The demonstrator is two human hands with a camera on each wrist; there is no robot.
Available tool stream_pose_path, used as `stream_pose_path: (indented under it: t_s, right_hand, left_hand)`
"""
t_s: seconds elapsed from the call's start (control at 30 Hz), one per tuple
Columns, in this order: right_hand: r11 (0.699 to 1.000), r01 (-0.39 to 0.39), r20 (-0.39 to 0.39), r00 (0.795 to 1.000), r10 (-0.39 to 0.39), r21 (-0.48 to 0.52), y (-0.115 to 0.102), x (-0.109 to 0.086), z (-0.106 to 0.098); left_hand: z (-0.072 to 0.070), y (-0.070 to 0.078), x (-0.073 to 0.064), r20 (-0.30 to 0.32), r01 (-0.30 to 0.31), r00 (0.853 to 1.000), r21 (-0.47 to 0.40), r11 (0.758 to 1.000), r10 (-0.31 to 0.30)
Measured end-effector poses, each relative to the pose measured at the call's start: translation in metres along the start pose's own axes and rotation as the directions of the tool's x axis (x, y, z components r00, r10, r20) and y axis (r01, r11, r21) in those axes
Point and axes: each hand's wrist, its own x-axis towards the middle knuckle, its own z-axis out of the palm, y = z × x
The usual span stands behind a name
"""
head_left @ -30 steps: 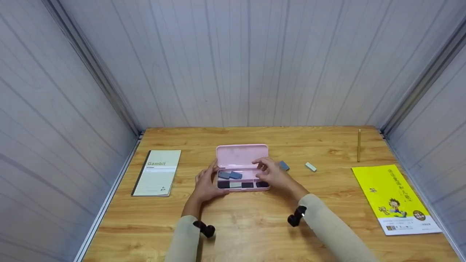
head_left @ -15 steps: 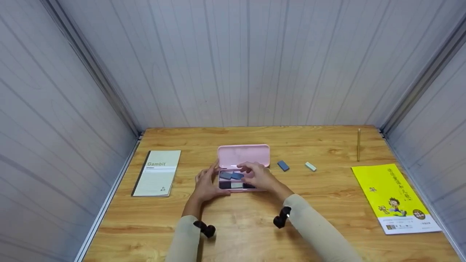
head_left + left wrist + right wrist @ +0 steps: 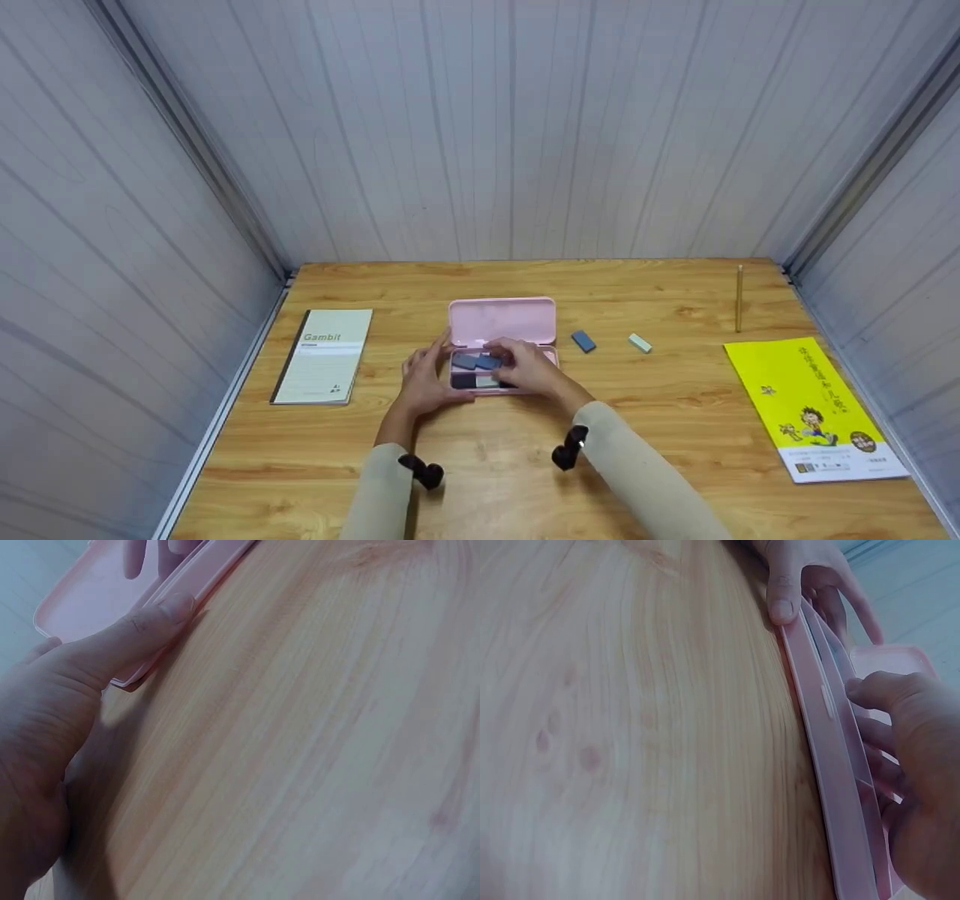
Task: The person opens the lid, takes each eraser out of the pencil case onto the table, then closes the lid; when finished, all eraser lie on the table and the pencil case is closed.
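**Gripping the pink case (image 3: pixel 830 750): left hand (image 3: pixel 424 384) at its end, right hand (image 3: pixel 528 366) arched above**

The pink case lay on the wooden table (image 3: pixel 495 472), at the middle of the head view, its lid (image 3: pixel 495 319) tipped back. The left forearm rose from the bottom of the frame, left of centre, leaning slightly right. Its hand grasped the case's left end: the thumb lay stretched along the front edge, while the fingers spread up the left side. The right forearm slanted in from the lower right, and that hand hung palm down, its fingers bent into the case. Its thumb and index finger came down around the right-hand of 2 blue blocks (image 3: pixel 489 362) in the rear compartment; whether they pinched it, I could not tell. In the front compartment lay a dark block (image 3: pixel 463 381) with a pale block (image 3: pixel 487 382) beside it.

Right of centre sat 1 loose blue block (image 3: pixel 583 341) and 1 pale striped block (image 3: pixel 640 343). A pencil (image 3: pixel 739 298) stood lengthwise at the upper right, above a yellow book (image 3: pixel 817 405); a notebook (image 3: pixel 322 360) lay at the left of the frame.
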Motion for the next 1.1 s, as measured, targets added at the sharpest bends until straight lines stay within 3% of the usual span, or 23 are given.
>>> stream_pose_path:
  t_s: [0.23,0.47,0.87,1.1]
  right_hand:
    - [1.000,0.006,-0.020,1.000,-0.007,-0.027,-0.001,0.003,0.007]
    - [0.994,0.026,-0.053,0.998,-0.031,-0.102,0.041,0.024,0.028]
    - [0.986,0.058,-0.078,0.994,-0.071,-0.157,0.034,0.021,0.031]
    - [0.989,0.068,-0.094,0.992,-0.081,-0.127,0.026,0.017,0.028]
  left_hand:
    - [0.000,0.001,0.001,0.005,0.004,1.000,0.010,1.000,-0.004]
    - [0.000,0.001,0.001,0.001,0.010,1.000,0.010,1.000,-0.010]
    - [-0.001,-0.001,0.002,0.008,-0.010,1.000,0.009,1.000,0.010]
    - [0.000,0.000,0.001,0.012,0.003,1.000,0.005,1.000,-0.003]
